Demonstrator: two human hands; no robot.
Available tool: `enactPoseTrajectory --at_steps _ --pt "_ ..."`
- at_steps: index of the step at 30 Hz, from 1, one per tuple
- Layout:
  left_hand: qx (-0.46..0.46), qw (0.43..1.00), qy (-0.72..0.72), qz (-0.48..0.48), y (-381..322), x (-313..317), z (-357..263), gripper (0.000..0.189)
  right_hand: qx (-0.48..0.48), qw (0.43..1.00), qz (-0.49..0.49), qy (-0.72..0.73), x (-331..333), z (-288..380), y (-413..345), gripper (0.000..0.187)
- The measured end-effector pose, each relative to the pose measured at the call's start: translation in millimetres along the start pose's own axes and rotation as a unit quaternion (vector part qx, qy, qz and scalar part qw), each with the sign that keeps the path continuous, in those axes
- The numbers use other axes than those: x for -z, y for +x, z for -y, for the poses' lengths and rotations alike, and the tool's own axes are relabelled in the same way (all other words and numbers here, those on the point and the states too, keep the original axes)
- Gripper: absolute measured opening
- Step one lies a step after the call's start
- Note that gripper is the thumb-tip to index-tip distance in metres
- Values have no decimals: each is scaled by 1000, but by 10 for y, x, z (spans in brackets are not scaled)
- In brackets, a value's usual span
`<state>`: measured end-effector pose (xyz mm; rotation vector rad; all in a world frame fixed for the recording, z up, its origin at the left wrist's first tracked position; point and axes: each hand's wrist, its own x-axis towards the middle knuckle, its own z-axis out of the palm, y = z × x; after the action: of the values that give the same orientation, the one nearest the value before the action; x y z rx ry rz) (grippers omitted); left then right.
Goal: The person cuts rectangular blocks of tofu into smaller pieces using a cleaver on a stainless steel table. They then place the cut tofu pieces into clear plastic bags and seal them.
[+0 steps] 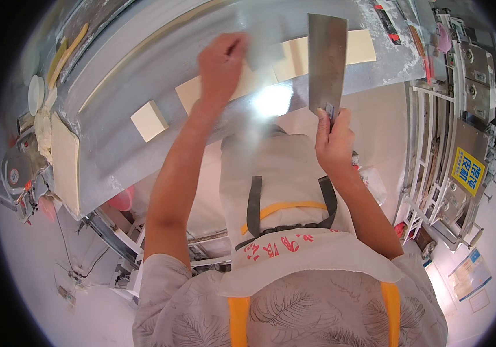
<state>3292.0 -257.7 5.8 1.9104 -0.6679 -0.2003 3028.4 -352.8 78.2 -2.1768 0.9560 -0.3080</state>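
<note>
My right hand [333, 134] grips the handle of a broad-bladed cleaver [328, 65], its blade pointing away from me over the near edge of the metal worktable [113, 108]. Above the table my left hand [224, 60] is raised with its fingers curled; whether it holds anything cannot be told. Below and beside it lies a row of pale flat dough pieces [293, 56], partly hidden by the hand, the cleaver and a blurred glare. A separate small stack of square dough sheets [149, 120] sits to the left of the row.
Folded dough sheets [65, 162] lie at the table's left end, near a white bowl [36, 95] and a machine [15, 173]. A red-and-black utility knife [387, 25] rests at the far right. A white rack [421, 173] and steel machinery [475, 82] stand on the right.
</note>
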Motion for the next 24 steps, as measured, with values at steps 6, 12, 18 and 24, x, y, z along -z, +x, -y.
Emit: enactPoseTrajectory --at_steps 6,12,18,24 --pt "-43 990 137 0 -128 -538 -21 50 -36 999 7 9 124 -192 4 16" --pt "-148 971 166 82 -320 -448 107 97 -29 1000 8 4 128 -319 -47 16" --pt "-165 967 167 98 -344 -461 30 99 -25 999 23 9 88 -355 -45 17" --pt "-187 964 172 74 -376 -450 32 101 4 1000 29 -2 87 -353 6 17"
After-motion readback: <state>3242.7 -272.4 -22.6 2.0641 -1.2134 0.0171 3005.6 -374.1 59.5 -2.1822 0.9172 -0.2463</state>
